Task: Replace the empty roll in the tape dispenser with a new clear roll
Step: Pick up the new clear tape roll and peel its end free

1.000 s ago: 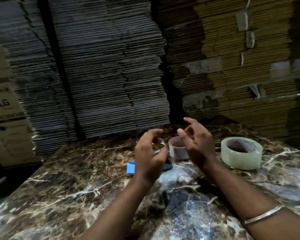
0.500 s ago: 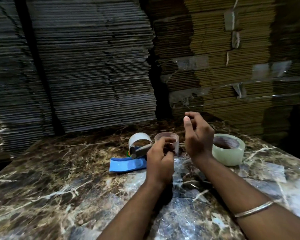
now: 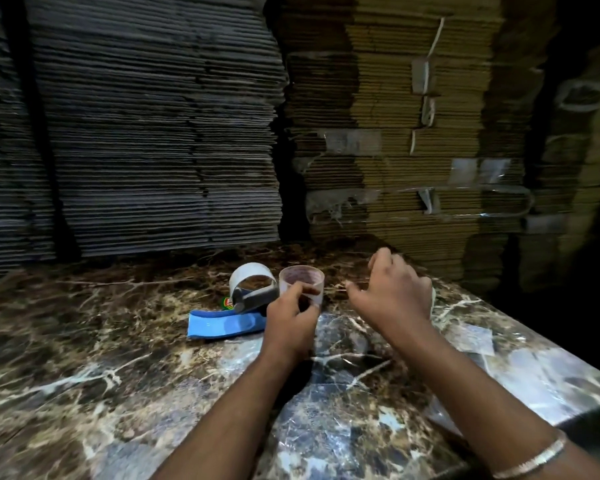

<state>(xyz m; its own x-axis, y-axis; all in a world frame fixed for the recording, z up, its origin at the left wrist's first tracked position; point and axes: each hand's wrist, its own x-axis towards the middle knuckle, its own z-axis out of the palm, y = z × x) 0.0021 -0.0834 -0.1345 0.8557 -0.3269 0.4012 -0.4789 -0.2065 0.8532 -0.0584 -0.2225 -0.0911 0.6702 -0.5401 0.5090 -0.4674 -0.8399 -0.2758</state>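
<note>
My left hand pinches the near wall of the empty roll, a short translucent core standing upright on the marble table. Just left of it lies the tape dispenser, with a blue handle flat on the table and a white curved metal guard above. My right hand hovers to the right of the core, fingers spread and curled downward. It covers the new clear roll, so I cannot tell whether it touches it.
Tall stacks of flattened cardboard rise like a wall right behind the table. Crinkled clear film lies on the marble under my forearms. The table's right edge drops into darkness.
My left hand has closed on the empty core's wall. My right hand has moved right and down, over the spot where the new clear roll showed. The view has shifted right.
</note>
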